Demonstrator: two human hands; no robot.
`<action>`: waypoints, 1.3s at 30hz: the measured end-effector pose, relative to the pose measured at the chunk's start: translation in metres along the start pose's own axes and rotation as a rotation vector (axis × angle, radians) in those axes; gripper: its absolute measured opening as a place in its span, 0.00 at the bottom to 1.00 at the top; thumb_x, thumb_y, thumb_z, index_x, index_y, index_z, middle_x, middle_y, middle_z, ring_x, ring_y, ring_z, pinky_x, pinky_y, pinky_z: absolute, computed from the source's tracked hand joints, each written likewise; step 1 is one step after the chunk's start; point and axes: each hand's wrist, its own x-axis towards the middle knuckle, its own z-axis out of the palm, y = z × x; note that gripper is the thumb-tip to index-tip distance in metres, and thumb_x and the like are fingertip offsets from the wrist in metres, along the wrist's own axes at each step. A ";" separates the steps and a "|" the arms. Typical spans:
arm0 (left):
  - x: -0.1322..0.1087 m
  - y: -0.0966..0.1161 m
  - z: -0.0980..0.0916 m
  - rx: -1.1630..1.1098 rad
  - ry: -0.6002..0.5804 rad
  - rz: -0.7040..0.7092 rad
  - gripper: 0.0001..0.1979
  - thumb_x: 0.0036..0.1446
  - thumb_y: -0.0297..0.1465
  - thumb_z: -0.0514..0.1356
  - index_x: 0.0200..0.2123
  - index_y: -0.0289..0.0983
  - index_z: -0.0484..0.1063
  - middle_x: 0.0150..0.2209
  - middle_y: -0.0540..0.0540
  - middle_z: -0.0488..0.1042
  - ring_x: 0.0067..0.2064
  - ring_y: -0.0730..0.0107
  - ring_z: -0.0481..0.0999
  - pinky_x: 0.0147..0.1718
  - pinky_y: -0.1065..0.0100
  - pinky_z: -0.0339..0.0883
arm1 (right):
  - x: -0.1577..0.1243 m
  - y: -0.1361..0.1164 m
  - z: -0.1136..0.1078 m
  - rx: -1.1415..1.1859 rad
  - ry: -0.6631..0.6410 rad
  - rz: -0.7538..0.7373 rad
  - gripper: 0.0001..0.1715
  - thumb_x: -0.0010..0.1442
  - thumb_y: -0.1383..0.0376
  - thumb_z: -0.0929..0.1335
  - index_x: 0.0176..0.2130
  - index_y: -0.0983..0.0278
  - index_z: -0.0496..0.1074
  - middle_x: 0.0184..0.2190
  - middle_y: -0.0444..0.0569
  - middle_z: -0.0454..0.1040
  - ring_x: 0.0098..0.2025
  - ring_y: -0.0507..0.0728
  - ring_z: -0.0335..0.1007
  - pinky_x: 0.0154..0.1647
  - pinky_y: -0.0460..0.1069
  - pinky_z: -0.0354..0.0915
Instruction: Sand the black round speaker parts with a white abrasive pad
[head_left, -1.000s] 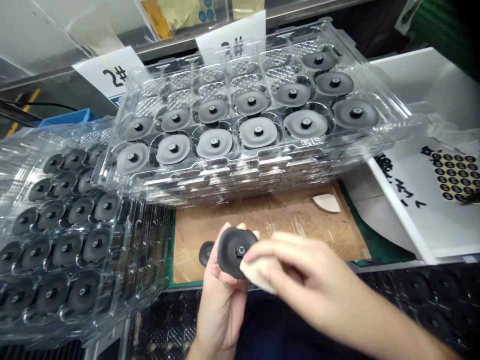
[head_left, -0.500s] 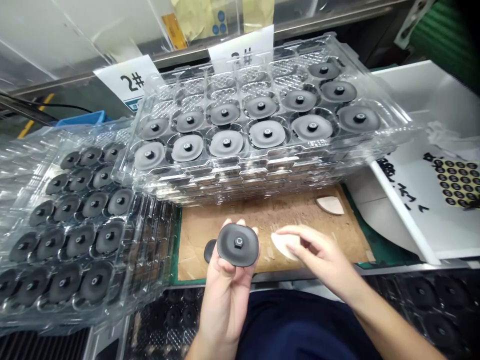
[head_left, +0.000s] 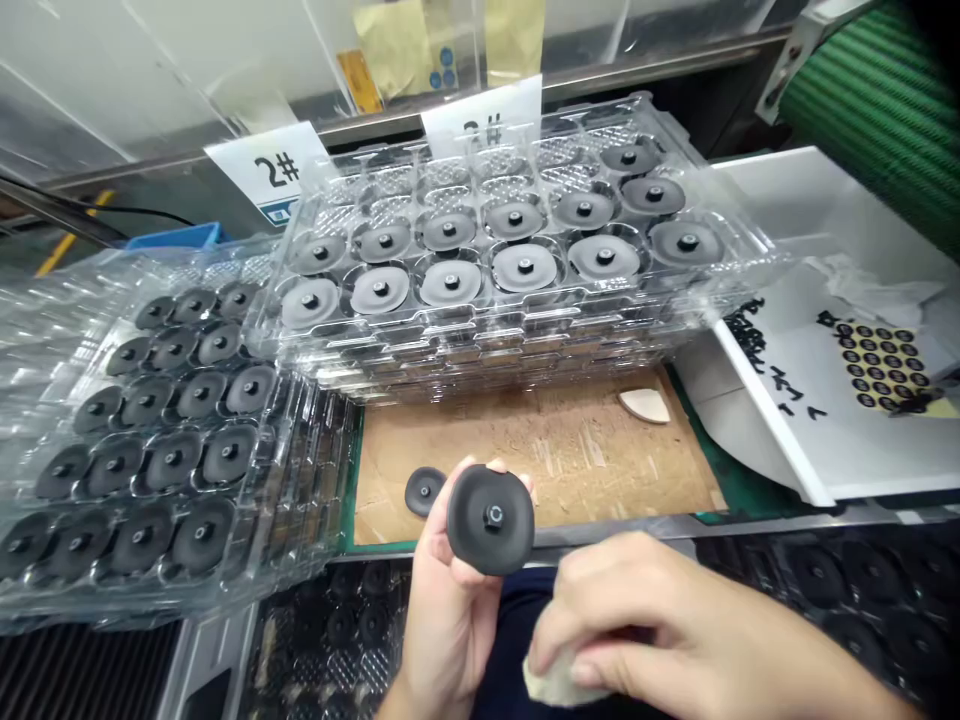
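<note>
My left hand (head_left: 457, 590) grips a round-cornered black disc (head_left: 480, 548) by its edge, the raised centre stud facing up. In my right hand (head_left: 637, 620), lower and nearer to me, a pale cloth-like pad (head_left: 559, 682) is pinched between fingers and thumb, partly hidden by them. The two hands are apart, and the pad does not touch the disc. A second black disc (head_left: 424, 490) lies on the brown cardboard (head_left: 510, 440), just left of my left hand. Another pale pad (head_left: 645, 405) rests at the board's far right.
Stacked clear plastic trays (head_left: 480, 335) holding several black discs stand behind the cardboard. More filled trays (head_left: 292, 500) are stacked at left. On the right, a white bin (head_left: 772, 410) contains small black bits and a sheet of round stickers (head_left: 881, 365). A green roller (head_left: 885, 110) is at upper right.
My right hand has lifted the pale pad off the cardboard and brought it down toward my body. My left hand, still holding the disc, has shifted slightly; the disc on the cardboard now shows fully.
</note>
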 end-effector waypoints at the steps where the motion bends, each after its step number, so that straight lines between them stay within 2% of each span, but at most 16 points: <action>1: -0.002 0.001 0.000 -0.005 -0.006 0.011 0.25 0.37 0.24 0.70 0.43 0.45 0.75 0.44 0.50 0.78 0.46 0.60 0.77 0.46 0.70 0.70 | -0.006 0.001 -0.001 0.016 -0.015 0.055 0.09 0.60 0.72 0.66 0.38 0.63 0.75 0.32 0.43 0.76 0.33 0.49 0.71 0.35 0.41 0.64; 2: -0.003 0.001 0.001 -0.009 -0.015 0.018 0.24 0.39 0.25 0.70 0.43 0.45 0.75 0.44 0.49 0.78 0.47 0.59 0.77 0.46 0.69 0.70 | -0.011 0.001 -0.002 0.008 0.031 0.091 0.08 0.60 0.70 0.66 0.38 0.62 0.75 0.32 0.43 0.76 0.32 0.49 0.71 0.34 0.42 0.64; 4: -0.006 -0.001 0.002 -0.005 -0.038 0.009 0.23 0.40 0.27 0.69 0.44 0.45 0.74 0.44 0.49 0.78 0.47 0.60 0.76 0.45 0.69 0.71 | -0.016 -0.002 -0.003 -0.031 0.226 0.086 0.09 0.61 0.68 0.65 0.40 0.59 0.74 0.33 0.43 0.76 0.33 0.50 0.70 0.33 0.42 0.63; 8: -0.009 -0.006 0.005 0.026 -0.077 -0.005 0.24 0.41 0.27 0.70 0.44 0.44 0.74 0.45 0.48 0.77 0.45 0.64 0.77 0.44 0.70 0.71 | -0.005 -0.012 0.001 -0.079 0.402 -0.167 0.13 0.61 0.72 0.64 0.45 0.63 0.72 0.36 0.46 0.76 0.37 0.50 0.70 0.38 0.43 0.64; 9: -0.010 -0.006 0.005 0.040 -0.060 -0.001 0.24 0.41 0.27 0.69 0.44 0.44 0.74 0.45 0.48 0.77 0.44 0.65 0.77 0.44 0.70 0.71 | -0.002 -0.014 0.004 -0.084 0.380 -0.190 0.13 0.61 0.73 0.63 0.44 0.65 0.72 0.36 0.47 0.76 0.37 0.51 0.70 0.39 0.43 0.64; 11: -0.010 -0.003 0.002 0.062 -0.011 0.014 0.22 0.43 0.28 0.69 0.45 0.45 0.74 0.45 0.48 0.77 0.42 0.67 0.78 0.44 0.70 0.71 | -0.001 -0.012 0.010 -0.049 0.201 -0.152 0.12 0.60 0.73 0.64 0.42 0.66 0.74 0.35 0.47 0.77 0.36 0.51 0.70 0.39 0.43 0.64; 13: -0.011 0.000 -0.003 0.057 0.013 0.037 0.21 0.44 0.32 0.69 0.45 0.44 0.74 0.45 0.48 0.77 0.42 0.66 0.78 0.45 0.70 0.71 | -0.007 -0.004 0.019 0.005 -0.006 -0.018 0.10 0.58 0.72 0.66 0.39 0.65 0.76 0.31 0.45 0.76 0.32 0.50 0.70 0.34 0.42 0.64; 15: -0.011 0.000 -0.007 0.032 0.005 0.045 0.24 0.42 0.36 0.69 0.46 0.43 0.73 0.47 0.46 0.77 0.45 0.62 0.77 0.47 0.69 0.69 | -0.016 0.009 0.028 0.020 -0.046 0.113 0.09 0.58 0.70 0.66 0.37 0.63 0.77 0.30 0.44 0.76 0.30 0.50 0.70 0.31 0.42 0.64; 17: -0.011 -0.003 -0.010 0.008 0.004 0.018 0.26 0.42 0.38 0.69 0.47 0.43 0.73 0.48 0.45 0.76 0.48 0.59 0.75 0.49 0.66 0.68 | -0.025 0.023 0.036 0.000 0.069 0.213 0.09 0.58 0.68 0.65 0.36 0.63 0.77 0.30 0.45 0.76 0.30 0.51 0.71 0.32 0.44 0.64; 20: -0.009 -0.008 -0.010 -0.019 0.011 -0.028 0.27 0.45 0.37 0.67 0.51 0.45 0.69 0.50 0.44 0.74 0.50 0.58 0.74 0.50 0.63 0.68 | -0.031 0.038 0.040 -0.029 0.184 0.249 0.10 0.59 0.65 0.65 0.37 0.63 0.76 0.31 0.46 0.77 0.30 0.52 0.71 0.32 0.45 0.65; 25: -0.010 -0.009 -0.006 -0.033 -0.012 -0.045 0.29 0.46 0.36 0.67 0.54 0.47 0.67 0.52 0.44 0.73 0.50 0.59 0.74 0.50 0.64 0.68 | -0.028 0.028 0.024 -0.049 0.398 0.234 0.11 0.61 0.62 0.64 0.40 0.61 0.75 0.36 0.48 0.77 0.35 0.55 0.72 0.31 0.46 0.65; 28: -0.015 -0.010 -0.005 -0.016 -0.016 -0.033 0.29 0.47 0.36 0.66 0.54 0.47 0.67 0.52 0.44 0.73 0.52 0.59 0.73 0.50 0.65 0.67 | -0.015 0.007 0.019 -0.037 0.585 0.139 0.10 0.62 0.63 0.64 0.42 0.59 0.73 0.39 0.46 0.76 0.38 0.54 0.72 0.32 0.45 0.65; 31: -0.018 -0.012 -0.007 0.028 -0.047 -0.042 0.29 0.48 0.38 0.65 0.55 0.45 0.65 0.51 0.43 0.73 0.52 0.58 0.72 0.51 0.63 0.66 | 0.003 -0.010 0.025 -0.101 0.666 -0.075 0.11 0.62 0.67 0.63 0.44 0.61 0.71 0.38 0.47 0.75 0.39 0.53 0.71 0.37 0.45 0.66; 33: -0.018 -0.013 -0.011 0.061 -0.066 -0.076 0.29 0.48 0.39 0.65 0.55 0.44 0.66 0.51 0.41 0.73 0.52 0.57 0.72 0.51 0.62 0.67 | 0.012 -0.016 0.030 -0.178 0.597 -0.140 0.12 0.62 0.70 0.62 0.43 0.64 0.71 0.37 0.49 0.74 0.38 0.53 0.70 0.39 0.46 0.66; 37: -0.017 -0.013 -0.014 0.086 -0.061 -0.093 0.29 0.45 0.42 0.66 0.52 0.43 0.69 0.52 0.41 0.73 0.52 0.54 0.72 0.50 0.62 0.67 | 0.022 -0.019 0.029 -0.227 0.289 -0.022 0.11 0.60 0.74 0.62 0.38 0.63 0.72 0.33 0.45 0.74 0.35 0.50 0.70 0.37 0.44 0.65; 39: -0.017 -0.012 -0.012 0.100 -0.065 -0.122 0.26 0.46 0.39 0.66 0.51 0.41 0.70 0.50 0.41 0.74 0.52 0.54 0.72 0.51 0.60 0.66 | 0.025 -0.020 0.027 -0.273 0.354 -0.035 0.12 0.61 0.73 0.61 0.39 0.65 0.72 0.33 0.47 0.73 0.35 0.52 0.69 0.38 0.46 0.65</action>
